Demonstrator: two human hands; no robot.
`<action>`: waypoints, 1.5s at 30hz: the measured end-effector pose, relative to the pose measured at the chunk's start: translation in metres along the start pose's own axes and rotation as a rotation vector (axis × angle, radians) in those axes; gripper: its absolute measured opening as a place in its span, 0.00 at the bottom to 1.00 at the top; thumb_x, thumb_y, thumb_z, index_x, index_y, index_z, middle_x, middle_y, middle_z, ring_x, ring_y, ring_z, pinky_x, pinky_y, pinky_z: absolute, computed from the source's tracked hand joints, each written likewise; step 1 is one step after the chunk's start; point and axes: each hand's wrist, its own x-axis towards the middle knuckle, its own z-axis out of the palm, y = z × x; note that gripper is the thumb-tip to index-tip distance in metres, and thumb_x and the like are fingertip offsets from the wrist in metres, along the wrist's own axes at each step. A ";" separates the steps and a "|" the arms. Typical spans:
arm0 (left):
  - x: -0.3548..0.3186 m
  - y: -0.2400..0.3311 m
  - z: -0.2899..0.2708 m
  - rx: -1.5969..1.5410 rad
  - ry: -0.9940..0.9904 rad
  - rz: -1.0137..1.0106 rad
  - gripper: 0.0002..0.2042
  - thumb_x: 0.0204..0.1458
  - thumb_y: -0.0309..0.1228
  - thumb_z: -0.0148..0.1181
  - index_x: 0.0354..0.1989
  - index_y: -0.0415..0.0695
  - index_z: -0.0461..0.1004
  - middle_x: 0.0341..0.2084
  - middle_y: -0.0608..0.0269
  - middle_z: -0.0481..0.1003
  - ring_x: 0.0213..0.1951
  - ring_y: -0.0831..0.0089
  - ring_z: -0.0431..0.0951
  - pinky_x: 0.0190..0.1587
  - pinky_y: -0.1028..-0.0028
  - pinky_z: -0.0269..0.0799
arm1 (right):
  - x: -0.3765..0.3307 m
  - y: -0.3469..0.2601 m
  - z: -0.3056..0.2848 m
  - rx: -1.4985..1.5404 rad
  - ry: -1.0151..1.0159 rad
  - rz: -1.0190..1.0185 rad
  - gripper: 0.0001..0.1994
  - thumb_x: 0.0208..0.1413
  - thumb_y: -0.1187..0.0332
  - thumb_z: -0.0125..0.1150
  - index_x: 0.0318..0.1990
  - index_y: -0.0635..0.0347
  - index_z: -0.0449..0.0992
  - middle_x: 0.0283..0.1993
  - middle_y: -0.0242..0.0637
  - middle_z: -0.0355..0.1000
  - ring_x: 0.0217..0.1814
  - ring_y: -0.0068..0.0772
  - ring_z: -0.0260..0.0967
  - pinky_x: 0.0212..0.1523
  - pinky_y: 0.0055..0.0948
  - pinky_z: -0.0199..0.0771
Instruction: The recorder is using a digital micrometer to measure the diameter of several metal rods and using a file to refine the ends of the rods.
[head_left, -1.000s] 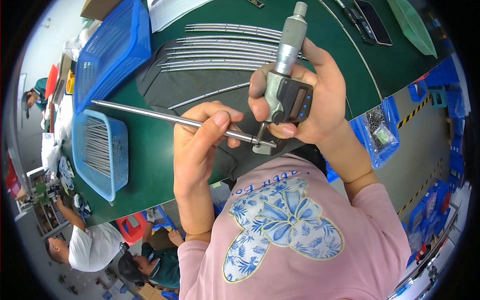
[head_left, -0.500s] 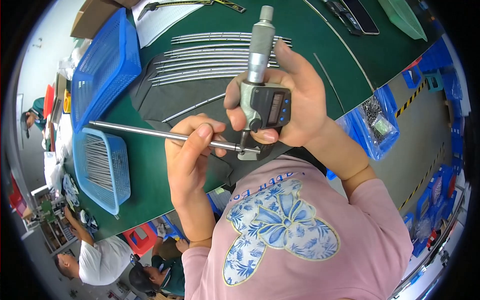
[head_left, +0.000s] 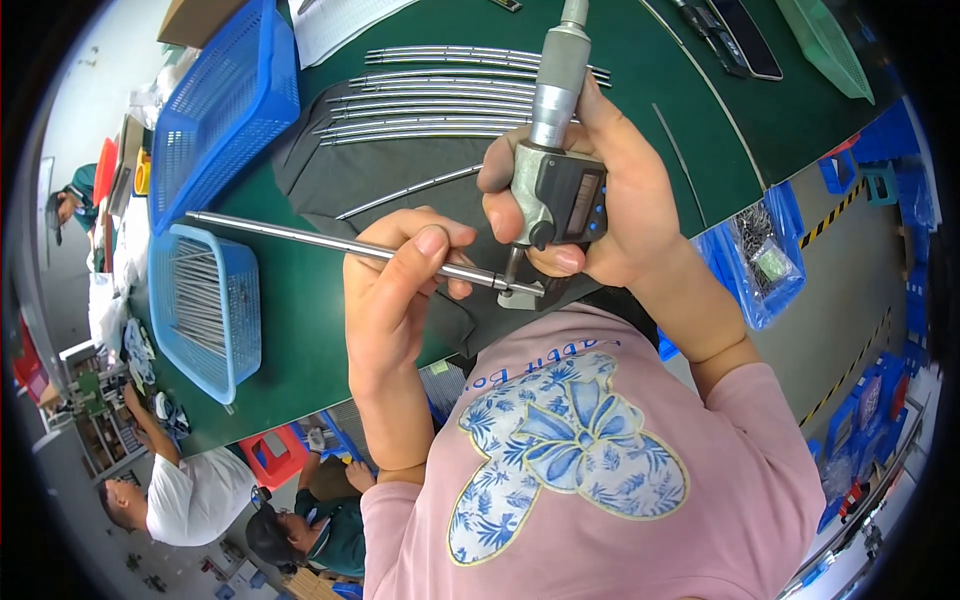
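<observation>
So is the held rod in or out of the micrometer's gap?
In: the rod in the left hand crosses below the spindle of the micrometer, its tip showing just beyond. Clamped tight or not: cannot tell.

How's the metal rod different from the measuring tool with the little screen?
The metal rod is long and thin; the measuring tool is chunkier. The metal rod slants almost sideways in the picture, while the measuring tool points nearly up and down. Both have silvery metal and are held.
</observation>
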 end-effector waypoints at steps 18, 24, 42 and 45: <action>0.000 -0.003 -0.001 0.050 -0.002 0.010 0.10 0.48 0.28 0.50 0.27 0.30 0.70 0.18 0.60 0.67 0.20 0.76 0.68 0.23 0.81 0.64 | 0.001 0.001 -0.004 -0.024 -0.061 -0.050 0.37 0.51 0.38 0.32 0.32 0.74 0.70 0.21 0.49 0.69 0.09 0.26 0.59 0.07 0.17 0.58; -0.007 -0.019 -0.002 -0.068 0.043 -0.021 0.11 0.49 0.30 0.51 0.29 0.31 0.70 0.19 0.58 0.68 0.20 0.75 0.69 0.23 0.81 0.65 | -0.009 -0.004 -0.012 -0.048 -0.016 0.046 0.41 0.50 0.38 0.26 0.36 0.77 0.67 0.24 0.52 0.68 0.11 0.28 0.58 0.09 0.17 0.58; -0.028 -0.033 -0.017 0.250 -0.085 -0.376 0.14 0.52 0.31 0.48 0.44 0.34 0.68 0.36 0.56 0.72 0.30 0.68 0.72 0.35 0.75 0.69 | -0.042 -0.044 -0.060 -0.144 0.250 -0.362 0.29 0.53 0.52 0.33 0.40 0.79 0.64 0.27 0.47 0.67 0.12 0.26 0.58 0.12 0.19 0.57; 0.026 -0.039 -0.017 1.514 0.111 0.471 0.09 0.42 0.24 0.54 0.34 0.38 0.72 0.27 0.57 0.69 0.29 0.62 0.70 0.32 0.71 0.67 | -0.044 -0.039 -0.063 -0.124 0.300 -0.341 0.27 0.52 0.54 0.34 0.39 0.77 0.66 0.26 0.47 0.67 0.12 0.26 0.58 0.12 0.20 0.56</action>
